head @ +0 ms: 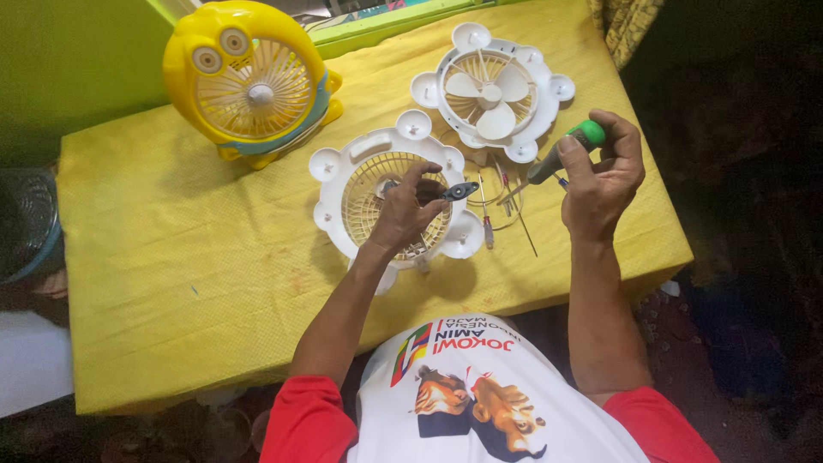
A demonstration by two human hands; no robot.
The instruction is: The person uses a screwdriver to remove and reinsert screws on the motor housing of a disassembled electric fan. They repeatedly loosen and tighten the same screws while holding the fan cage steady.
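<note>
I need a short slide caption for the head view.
Left hand holds a small dark part; right hand holds a green-handled screwdriver.

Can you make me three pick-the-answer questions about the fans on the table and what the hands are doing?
1. Where does the yellow fan stand?
A. far left of the table
B. on the floor
C. under the right hand

2. How many white fan shells lie on the yellow cloth?
A. one
B. two
C. four

3. What does the right hand hold?
A. nothing
B. a cup
C. a green-handled screwdriver

Answers: 1 A, it stands at the far left corner. 2 B, one grille shell, one blade shell. 3 C, fingers wrap its handle.
</note>
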